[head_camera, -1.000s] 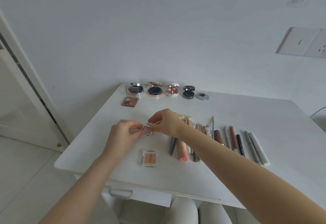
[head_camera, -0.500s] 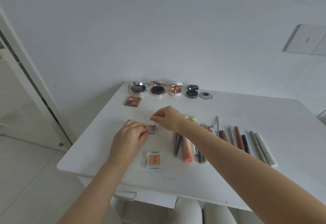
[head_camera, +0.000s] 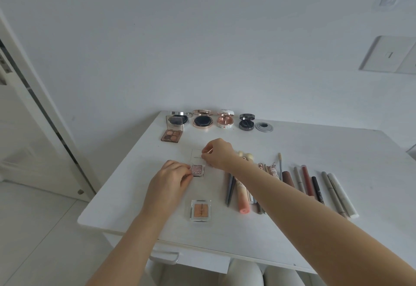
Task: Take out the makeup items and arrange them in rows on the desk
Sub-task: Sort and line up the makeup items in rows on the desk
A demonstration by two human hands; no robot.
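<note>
Fingertips of my left hand (head_camera: 171,180) pin the glitter eyeshadow pot (head_camera: 197,170) to the desk (head_camera: 337,148) so it can't slide, while my right hand (head_camera: 217,153) pinches what looks like its clear lid (head_camera: 198,155) (hinged open, probably), above the orange shadow (head_camera: 200,210).

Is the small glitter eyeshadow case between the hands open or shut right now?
Open. The right hand holds its clear lid raised, while the left hand steadies the glitter eyeshadow case, pan exposed.

Matt white desk (head_camera: 315,150); glittery pink eyeshadow pan (head_camera: 197,170) in clear plastic.
</note>
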